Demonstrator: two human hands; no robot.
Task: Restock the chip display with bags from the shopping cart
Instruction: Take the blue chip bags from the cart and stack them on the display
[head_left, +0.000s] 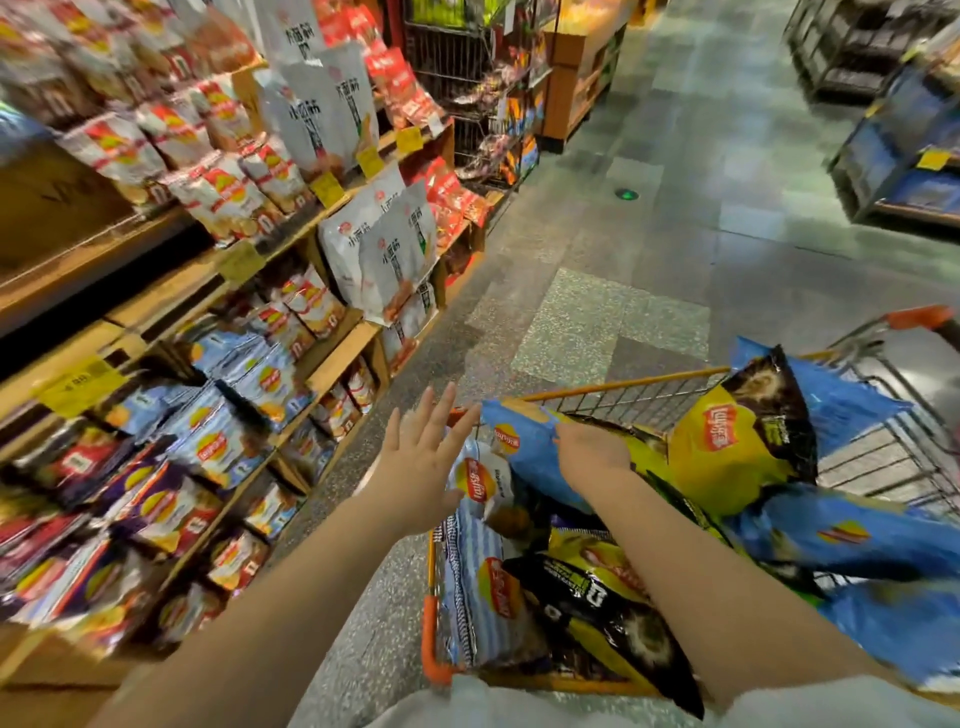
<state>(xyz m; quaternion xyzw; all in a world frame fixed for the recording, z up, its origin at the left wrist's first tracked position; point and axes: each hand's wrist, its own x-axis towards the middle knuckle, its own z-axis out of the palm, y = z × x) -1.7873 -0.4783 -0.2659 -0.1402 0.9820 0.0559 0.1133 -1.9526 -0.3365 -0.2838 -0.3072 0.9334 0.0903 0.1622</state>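
The left hand (422, 462) hovers with all 5 fingers (427, 410) spread straight, holding nothing, just above the near-left corner of the shopping cart (435, 644). The right hand (589, 451) curls its fingers over the top edge of 1 blue chip bag (524, 447), gripping it. Beyond and right of those fingers, 1 yellow chip bag (727, 457) stands upright. The cart shows at least 6 bags. Left of the fingers, the chip display (218, 415) has 4 visible shelves.

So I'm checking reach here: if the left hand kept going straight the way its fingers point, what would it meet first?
Probably the blue chip bag the right hand grips at the shopping cart front; the left hand looks open just short of it, though depth is unclear.
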